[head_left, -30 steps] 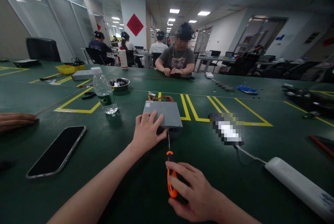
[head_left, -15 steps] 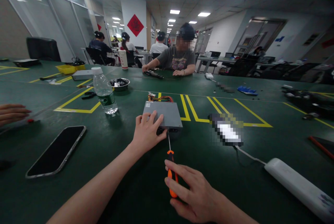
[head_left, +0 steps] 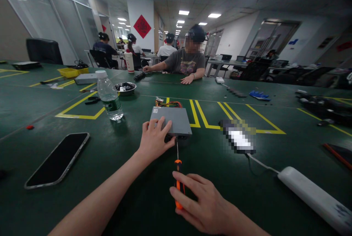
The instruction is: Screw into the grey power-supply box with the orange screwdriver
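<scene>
A grey metal computer power supply unit (head_left: pixel 178 120) lies on the green table, with a bundle of coloured cables (head_left: pixel 172 104) at its far side. My left hand (head_left: pixel 155 138) grips its near left corner, the fingers on the top and the thumb against the front. In my right hand (head_left: pixel 202 201) is a screwdriver (head_left: pixel 178 186) with an orange and black handle, held between thumb and fingers. Its shaft points away from me, and the tip meets the front face of the unit beside my left thumb. The exact contact at the tip is too small to make out.
Left of the unit stand a water bottle (head_left: pixel 109 98) and a metal bowl (head_left: pixel 125 88) with dark items; a phone (head_left: pixel 59 160) lies nearer. A white power strip (head_left: pixel 313 197) with a cable lies right. Across the table sits a person (head_left: pixel 184 60) with one hand on a dark object.
My right hand and the screwdriver handle have shifted slightly left. Another person's hand at the left edge has gone from view. The person opposite has moved the dark object leftward.
</scene>
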Tool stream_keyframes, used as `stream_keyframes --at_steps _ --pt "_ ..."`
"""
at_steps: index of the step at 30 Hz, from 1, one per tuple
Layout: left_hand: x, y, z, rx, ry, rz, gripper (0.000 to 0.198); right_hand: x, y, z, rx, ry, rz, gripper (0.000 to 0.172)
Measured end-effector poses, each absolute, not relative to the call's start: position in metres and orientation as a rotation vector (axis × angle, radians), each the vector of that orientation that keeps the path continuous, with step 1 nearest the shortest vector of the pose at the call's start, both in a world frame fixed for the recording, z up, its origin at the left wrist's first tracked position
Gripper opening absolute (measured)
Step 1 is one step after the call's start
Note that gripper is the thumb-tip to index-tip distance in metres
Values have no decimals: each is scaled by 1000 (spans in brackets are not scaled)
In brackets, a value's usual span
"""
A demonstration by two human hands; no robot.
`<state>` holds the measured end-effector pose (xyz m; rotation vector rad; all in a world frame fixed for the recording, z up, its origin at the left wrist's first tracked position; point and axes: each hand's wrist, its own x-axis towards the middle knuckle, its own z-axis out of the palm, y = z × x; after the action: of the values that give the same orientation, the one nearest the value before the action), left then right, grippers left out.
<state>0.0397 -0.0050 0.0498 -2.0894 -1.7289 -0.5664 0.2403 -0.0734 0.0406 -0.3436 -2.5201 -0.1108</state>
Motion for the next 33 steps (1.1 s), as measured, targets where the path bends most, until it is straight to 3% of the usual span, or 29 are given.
stream_keyframes --at_steps 4,11,17,23,33 --pt "39 -5 50 -2096 -1730 -583 47 241 -72 38 -319 -2406 -155 19" --pt "39 -5 50 -2095 -1728 -563 48 241 -73 35 -386 -2483 -66 29" --pt "40 -5 50 -2092 -1737 -567 47 242 -73 37 -340 -2383 -191 23" --pt "41 -5 49 -2082 -1743 -564 47 244 -72 34 -390 -2391 -104 33" --pt "40 -5 50 -2085 -1731 -539 48 247 -70 35 -382 -2304 -103 25"
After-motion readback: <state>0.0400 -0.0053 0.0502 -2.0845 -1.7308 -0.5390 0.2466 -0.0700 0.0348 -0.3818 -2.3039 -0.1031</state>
